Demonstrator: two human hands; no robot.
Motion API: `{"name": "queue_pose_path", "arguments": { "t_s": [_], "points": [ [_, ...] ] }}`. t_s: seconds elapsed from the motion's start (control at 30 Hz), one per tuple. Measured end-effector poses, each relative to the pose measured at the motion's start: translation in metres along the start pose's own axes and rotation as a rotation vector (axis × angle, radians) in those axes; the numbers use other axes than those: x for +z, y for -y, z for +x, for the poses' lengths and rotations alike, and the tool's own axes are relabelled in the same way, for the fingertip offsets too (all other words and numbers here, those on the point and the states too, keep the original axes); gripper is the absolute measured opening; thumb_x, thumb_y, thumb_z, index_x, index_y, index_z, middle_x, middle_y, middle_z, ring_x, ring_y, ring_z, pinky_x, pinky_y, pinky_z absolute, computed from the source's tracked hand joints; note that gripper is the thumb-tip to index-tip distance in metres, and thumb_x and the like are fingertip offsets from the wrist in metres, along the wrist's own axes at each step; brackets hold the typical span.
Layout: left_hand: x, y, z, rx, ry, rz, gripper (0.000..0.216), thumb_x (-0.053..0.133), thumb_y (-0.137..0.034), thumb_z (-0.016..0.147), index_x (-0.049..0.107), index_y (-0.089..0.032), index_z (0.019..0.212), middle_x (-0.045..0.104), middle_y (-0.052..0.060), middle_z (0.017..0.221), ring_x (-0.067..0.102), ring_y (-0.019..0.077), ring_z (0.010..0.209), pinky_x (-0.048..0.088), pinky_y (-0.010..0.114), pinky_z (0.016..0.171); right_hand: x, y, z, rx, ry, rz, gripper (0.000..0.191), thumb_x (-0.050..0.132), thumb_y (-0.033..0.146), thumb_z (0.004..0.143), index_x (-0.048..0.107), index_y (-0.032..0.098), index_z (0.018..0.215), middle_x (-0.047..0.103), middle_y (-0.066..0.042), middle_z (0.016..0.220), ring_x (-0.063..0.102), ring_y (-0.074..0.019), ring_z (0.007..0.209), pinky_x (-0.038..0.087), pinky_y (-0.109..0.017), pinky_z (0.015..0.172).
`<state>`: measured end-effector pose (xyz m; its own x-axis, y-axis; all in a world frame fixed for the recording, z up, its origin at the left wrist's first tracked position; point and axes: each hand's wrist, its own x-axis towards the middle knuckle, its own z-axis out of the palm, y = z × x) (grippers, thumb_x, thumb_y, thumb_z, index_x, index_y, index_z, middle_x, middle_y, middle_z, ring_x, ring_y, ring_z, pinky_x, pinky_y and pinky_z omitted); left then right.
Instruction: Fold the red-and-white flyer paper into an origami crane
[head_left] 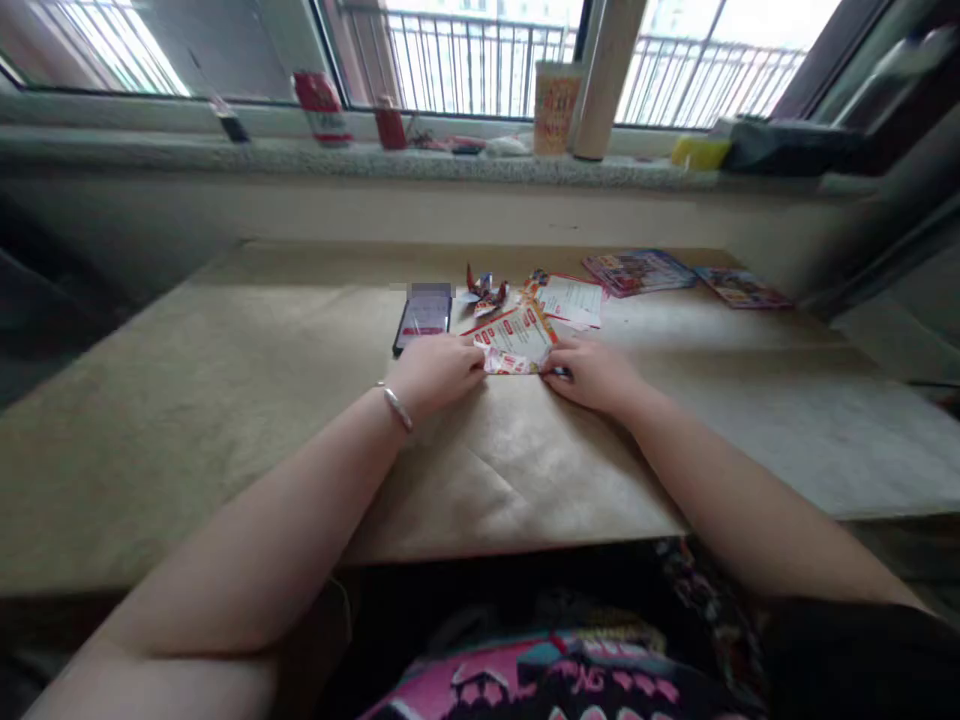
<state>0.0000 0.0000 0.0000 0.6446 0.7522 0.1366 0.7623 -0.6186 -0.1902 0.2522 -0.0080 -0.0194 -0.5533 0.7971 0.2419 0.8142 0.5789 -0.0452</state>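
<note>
Locate, nearest first, left hand (439, 372), with fingertips on the left end of a printed sheet (517, 332); cannot tell whether pinching or only pressing. At the right end, note right hand (596, 375), grasping the near corner between thumb and fingers. Find the sheet on the table (480, 460), spanned between both hands. Treat a skewed crease along the near edge as the main risk, likely from uneven pressure at the two ends. Allow for springing-back of the near strip if released before being pressed flat. Guard against tearing at the right corner, from too hard a tug. Avoid nudging the phone (426, 312), just beyond the left hand, through a wide sweep to that side. Expect snagging on the folded paper (489, 296) or the second sheet (571, 298) if pushed farther out. Inspect the printed sheet from the near edge: first, a seemingly folded strip in white, pink and red; next, a pale panel with red labels and print too small to read; last, an orange-red border along the slanting far right side.
</note>
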Motion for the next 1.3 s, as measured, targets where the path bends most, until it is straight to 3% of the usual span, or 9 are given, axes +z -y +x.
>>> {"name": "queue_pose_path", "arguments": {
  "t_s": [0.17,0.4,0.67,0.83,1.3],
  "points": [
    [0.002,-0.003,0.003,0.042,-0.037,0.02,0.03,0.044,-0.033,0.092,0.071,-0.019,0.094,0.072,0.008,0.094,0.067,0.023,0.083,0.044,0.031,0.064,0.001,0.002,0.001,0.038,-0.026,0.012,0.016,0.056,0.028,0.084,0.071,0.022,0.087,0.07,-0.005,0.094,0.061,-0.0223,0.092,0.042,-0.032,0.076],
    [0.005,-0.008,0.007,0.109,-0.107,0.028,0.03,0.043,-0.025,0.091,0.07,-0.016,0.08,0.072,0.008,0.087,0.066,0.023,0.078,0.041,0.032,0.061,0.005,0.005,0.002,0.021,-0.121,0.06,0.012,0.058,0.025,0.082,0.069,0.021,0.086,0.069,-0.006,0.091,0.058,-0.0228,0.09,0.042,-0.032,0.077],
    [0.019,-0.017,0.011,0.111,-0.276,-0.14,0.02,0.049,-0.022,0.086,0.066,-0.016,0.076,0.067,0.006,0.08,0.059,0.0156,0.068,0.038,0.027,0.057,0.006,0.019,0.006,-0.011,-0.202,0.072,0.008,0.057,0.02,0.079,0.065,0.021,0.078,0.068,-0.005,0.084,0.057,-0.0212,0.085,0.04,-0.03,0.07],
    [0.021,-0.019,0.012,0.149,-0.38,-0.24,0.017,0.051,-0.024,0.088,0.064,-0.017,0.078,0.065,0.005,0.082,0.058,0.0153,0.072,0.04,0.026,0.062,0.009,0.02,0.007,-0.007,-0.221,0.1,0.004,0.058,0.019,0.075,0.061,0.02,0.074,0.066,-0.006,0.083,0.056,-0.0215,0.084,0.039,-0.031,0.07],
    [0.022,-0.028,0.012,0.141,-0.46,-0.494,0.007,0.059,-0.021,0.081,0.065,-0.019,0.077,0.067,0.0,0.079,0.059,0.0123,0.068,0.042,0.023,0.064,0.006,0.03,0.009,-0.03,-0.203,0.315,0.005,0.056,0.019,0.071,0.051,0.021,0.072,0.059,-0.003,0.076,0.053,-0.0186,0.078,0.038,-0.028,0.068]
  ]
}}
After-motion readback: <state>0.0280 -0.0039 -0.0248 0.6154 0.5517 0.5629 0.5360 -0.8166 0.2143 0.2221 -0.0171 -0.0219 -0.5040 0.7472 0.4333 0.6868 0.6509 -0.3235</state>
